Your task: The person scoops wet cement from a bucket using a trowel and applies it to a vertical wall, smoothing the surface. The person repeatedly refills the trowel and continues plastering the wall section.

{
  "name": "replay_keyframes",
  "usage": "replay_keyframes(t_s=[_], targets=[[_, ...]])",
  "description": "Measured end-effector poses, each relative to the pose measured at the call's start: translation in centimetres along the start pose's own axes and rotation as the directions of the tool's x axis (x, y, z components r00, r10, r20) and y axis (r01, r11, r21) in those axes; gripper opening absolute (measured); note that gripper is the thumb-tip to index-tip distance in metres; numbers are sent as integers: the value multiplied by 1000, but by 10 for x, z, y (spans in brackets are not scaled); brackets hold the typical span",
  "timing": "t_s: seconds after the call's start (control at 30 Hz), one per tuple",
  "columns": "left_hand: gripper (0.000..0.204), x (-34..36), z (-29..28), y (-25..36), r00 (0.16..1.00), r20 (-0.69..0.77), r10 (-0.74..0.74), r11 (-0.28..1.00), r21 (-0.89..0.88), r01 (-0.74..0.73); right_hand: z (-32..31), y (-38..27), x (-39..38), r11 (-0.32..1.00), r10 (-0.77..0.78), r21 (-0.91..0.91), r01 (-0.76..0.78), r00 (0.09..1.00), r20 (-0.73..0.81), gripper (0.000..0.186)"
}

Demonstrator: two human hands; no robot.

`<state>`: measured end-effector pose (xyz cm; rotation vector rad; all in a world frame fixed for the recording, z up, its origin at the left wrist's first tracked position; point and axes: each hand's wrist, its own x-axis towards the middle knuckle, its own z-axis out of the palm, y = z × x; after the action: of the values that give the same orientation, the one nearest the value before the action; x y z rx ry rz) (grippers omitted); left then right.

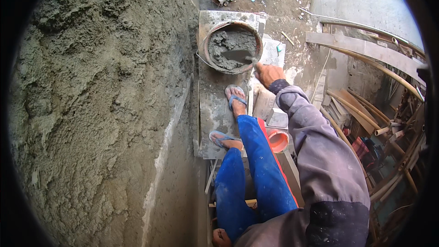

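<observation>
My right hand (270,74) is closed round the handle end of a trowel (237,56), at the near right rim of a round bucket (206,50). The trowel's flat blade lies on the wet grey mortar (233,39) inside the bucket. The bucket stands on a dusty board (213,96), just beyond my sandalled feet. At the lower edge, my left hand (222,237) shows only in part beside my left leg. Its fingers look curled in, and whatever they may hold is hidden.
A wall coated in rough, wet mortar (100,87) fills the left side. By my right leg are an orange bucket (277,141) and a pale block (277,118). Bamboo poles (375,61) and stacked scrap wood crowd the lower level at right.
</observation>
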<state>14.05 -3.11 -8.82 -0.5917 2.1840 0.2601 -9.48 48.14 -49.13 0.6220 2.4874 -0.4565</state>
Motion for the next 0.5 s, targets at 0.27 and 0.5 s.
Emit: replay_keyframes(t_s=[0.27,0.5], targets=[[23,7,7,9,998,-42,-38,999,-34,36,0,-15,60,973,197,-143,-182,976,97,37],[22,7,3,28,997,-45,-57,997,-50,55,-63,-48,70,999,24,17,-31,944,329,32]])
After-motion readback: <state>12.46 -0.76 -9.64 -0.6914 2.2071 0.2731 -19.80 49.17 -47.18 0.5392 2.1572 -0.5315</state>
